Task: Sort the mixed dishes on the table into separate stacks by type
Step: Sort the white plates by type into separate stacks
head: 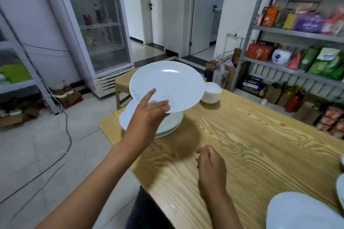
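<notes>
Head view over a rectangular wooden table with a pale, strongly figured grain. The left hand holds a round, glossy white plate tilted in the air above a stack of plates near the table's far left corner; the index finger lies extended across the plate's upper face, the thumb rests on its near rim, and the remaining fingers are hidden beneath it. The stack consists of similar smooth white plates lying flat, partly covered by the raised plate and the hand; the number of plates in it cannot be told. Just beyond and to the right of the stack stands a pile of nested white bowls, rounded and deep, apart from the plates. The right hand hovers low over the bare table surface near the middle, fingers loosely curled and holding nothing; whether it touches the wood is unclear. At the lower right edge a second large white plate lies on the table, with the rims of what appear to be further white dishes cut off by the frame edge. Behind the table: a glass-door refrigerator at left and metal shelving holding packaged goods at right.
</notes>
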The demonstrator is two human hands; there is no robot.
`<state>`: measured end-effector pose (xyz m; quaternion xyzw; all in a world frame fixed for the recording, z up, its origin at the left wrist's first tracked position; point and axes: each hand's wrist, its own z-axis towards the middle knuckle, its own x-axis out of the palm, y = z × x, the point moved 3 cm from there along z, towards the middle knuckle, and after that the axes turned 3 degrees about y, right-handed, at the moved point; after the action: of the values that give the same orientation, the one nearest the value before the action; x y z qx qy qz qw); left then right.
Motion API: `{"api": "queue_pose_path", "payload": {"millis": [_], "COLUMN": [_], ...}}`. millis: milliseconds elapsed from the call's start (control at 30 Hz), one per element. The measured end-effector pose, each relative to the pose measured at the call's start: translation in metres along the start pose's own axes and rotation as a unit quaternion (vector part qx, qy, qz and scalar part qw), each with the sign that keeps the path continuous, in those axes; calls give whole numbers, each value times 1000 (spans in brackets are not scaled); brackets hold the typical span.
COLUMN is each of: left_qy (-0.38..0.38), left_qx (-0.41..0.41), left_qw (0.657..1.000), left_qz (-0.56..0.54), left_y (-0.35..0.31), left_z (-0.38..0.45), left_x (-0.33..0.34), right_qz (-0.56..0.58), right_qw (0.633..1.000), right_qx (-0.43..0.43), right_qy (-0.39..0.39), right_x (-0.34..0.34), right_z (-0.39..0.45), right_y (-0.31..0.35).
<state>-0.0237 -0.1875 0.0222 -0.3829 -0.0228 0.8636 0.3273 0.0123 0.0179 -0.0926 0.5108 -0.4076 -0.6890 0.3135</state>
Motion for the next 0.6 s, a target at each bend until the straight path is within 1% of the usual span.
{"api": "queue_pose_path", "payload": {"millis": [100, 167, 200, 267, 333, 467, 600], "left_qy": [13, 37, 49, 71, 96, 152, 202], "left_qx": [-83, -122, -136, -163, -182, -193, -203], "left_qw": [996, 992, 989, 984, 978, 969, 958], "left_qz": [1, -4, -5, -12, -22, -22, -1], "left_y": [35, 52, 58, 65, 68, 72, 78], "left_z": [12, 12, 11, 8, 5, 2, 4], "left_x": [-4, 0, 3, 8, 14, 24, 33], "right_qz": [-145, -247, -293, -345, -356, -361, -344], "right_qw": [986, 961, 948, 930, 924, 921, 928], "right_qx": [-77, -120, -121, -93, -87, -88, -85], "right_qy": [-2, 13, 35, 89, 111, 120, 119], "right_x": [7, 18, 24, 30, 30, 29, 27], "right_z": [6, 11, 13, 14, 14, 13, 11], "right_y": [5, 4, 2, 0, -2, 1, 1]}}
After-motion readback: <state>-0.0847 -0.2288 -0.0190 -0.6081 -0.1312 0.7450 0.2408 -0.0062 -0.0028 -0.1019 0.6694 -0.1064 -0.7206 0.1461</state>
